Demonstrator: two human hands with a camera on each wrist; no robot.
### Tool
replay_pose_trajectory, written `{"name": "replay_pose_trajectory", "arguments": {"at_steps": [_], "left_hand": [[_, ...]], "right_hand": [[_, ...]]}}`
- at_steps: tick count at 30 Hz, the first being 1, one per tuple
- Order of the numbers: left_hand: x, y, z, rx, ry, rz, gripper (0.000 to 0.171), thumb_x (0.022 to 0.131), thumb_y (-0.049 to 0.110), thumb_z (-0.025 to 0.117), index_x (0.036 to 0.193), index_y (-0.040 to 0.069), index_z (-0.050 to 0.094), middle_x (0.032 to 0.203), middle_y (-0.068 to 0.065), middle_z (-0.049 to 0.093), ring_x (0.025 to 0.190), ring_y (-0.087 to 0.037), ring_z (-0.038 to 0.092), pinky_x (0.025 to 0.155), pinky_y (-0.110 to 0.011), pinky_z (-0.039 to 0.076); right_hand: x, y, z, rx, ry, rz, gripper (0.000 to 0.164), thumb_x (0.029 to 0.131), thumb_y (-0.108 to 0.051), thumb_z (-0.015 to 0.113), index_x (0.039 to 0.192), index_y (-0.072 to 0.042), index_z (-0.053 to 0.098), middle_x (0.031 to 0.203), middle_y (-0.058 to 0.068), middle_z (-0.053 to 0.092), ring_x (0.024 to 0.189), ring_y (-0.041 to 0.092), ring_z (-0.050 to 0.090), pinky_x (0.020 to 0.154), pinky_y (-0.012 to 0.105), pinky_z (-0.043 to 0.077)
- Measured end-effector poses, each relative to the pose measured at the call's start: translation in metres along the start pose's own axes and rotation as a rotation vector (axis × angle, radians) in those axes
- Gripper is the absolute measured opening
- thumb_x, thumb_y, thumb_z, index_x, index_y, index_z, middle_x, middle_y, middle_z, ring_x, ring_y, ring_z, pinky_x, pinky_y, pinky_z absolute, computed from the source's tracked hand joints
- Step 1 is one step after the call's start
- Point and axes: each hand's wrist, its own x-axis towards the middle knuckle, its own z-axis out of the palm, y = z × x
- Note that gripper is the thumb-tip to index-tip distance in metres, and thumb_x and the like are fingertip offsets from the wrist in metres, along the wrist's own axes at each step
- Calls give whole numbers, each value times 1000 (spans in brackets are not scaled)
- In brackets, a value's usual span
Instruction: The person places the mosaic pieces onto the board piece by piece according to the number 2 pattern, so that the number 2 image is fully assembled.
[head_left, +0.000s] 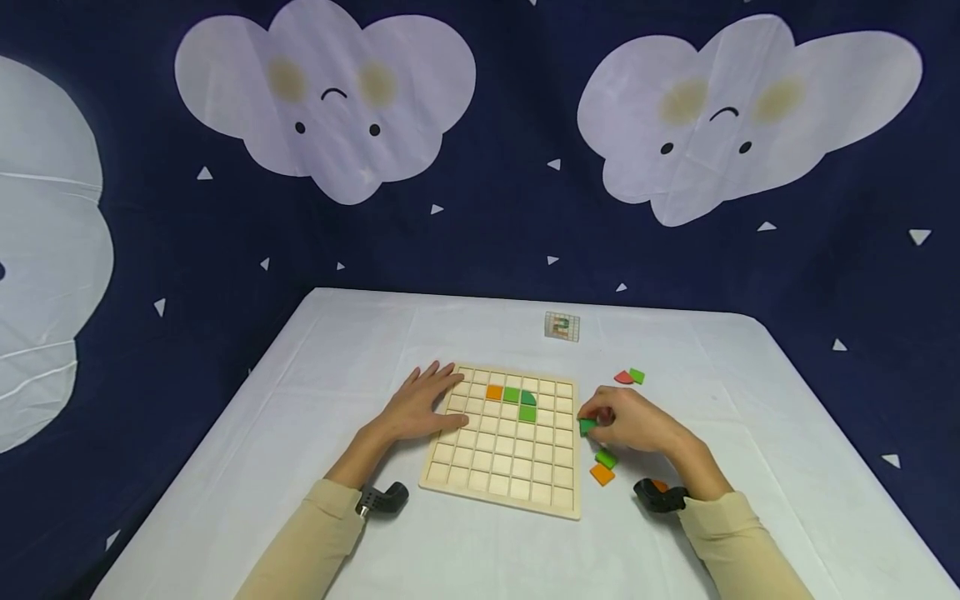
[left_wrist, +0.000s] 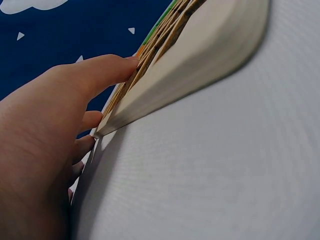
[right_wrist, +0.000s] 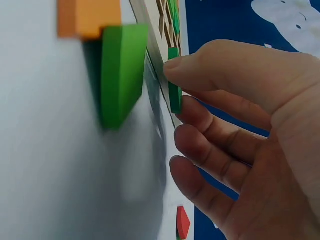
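Observation:
A square wooden grid board (head_left: 501,499) lies on the white table. My left hand (head_left: 420,407) rests at its left edge, fingers spread and thumb over the nearest cells. Just past the right edge, my right hand (head_left: 633,419) pinches a dark green tile (head_left: 587,427) between thumb and fingers; the right wrist view shows this tile (right_wrist: 174,85) on edge under the thumb. Set in the board's upper cells are an orange tile (head_left: 494,392), a light green tile (head_left: 512,394), a dark green rounded tile (head_left: 528,398) and, below that, another light green tile (head_left: 528,414).
Right of the board lie a loose light green tile (head_left: 606,458) and an orange tile (head_left: 602,474). Farther back, a red rounded tile (head_left: 624,377) lies beside a green one (head_left: 637,376). The right wrist camera partly hides another orange tile (head_left: 660,485). A small patterned grid card (head_left: 562,327) stands behind the board.

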Motion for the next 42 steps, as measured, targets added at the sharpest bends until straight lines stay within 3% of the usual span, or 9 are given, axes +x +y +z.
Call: {"name": "replay_pose_trajectory", "arguments": {"at_steps": [34,42], "left_hand": [[-1,0,-1,6,-3,1,83,80,65,61,147,20,42,156,0,26,145,-21,12,117,-39,2],[0,-1,-1,4,-5,3,84,80,65,61,147,19,42,156,0,26,145,-22,12,117,-40,2]], "right_hand": [[42,-52,33,-64,-11,-163,20,81,-19,76,101,-18,74,88,-8,61,74,10,55,68,27,48],[46,-56,39,-94,3,-206,19,81,-19,77,100,-19,75,87,-9,60,73,5,54,64,24,49]]}}
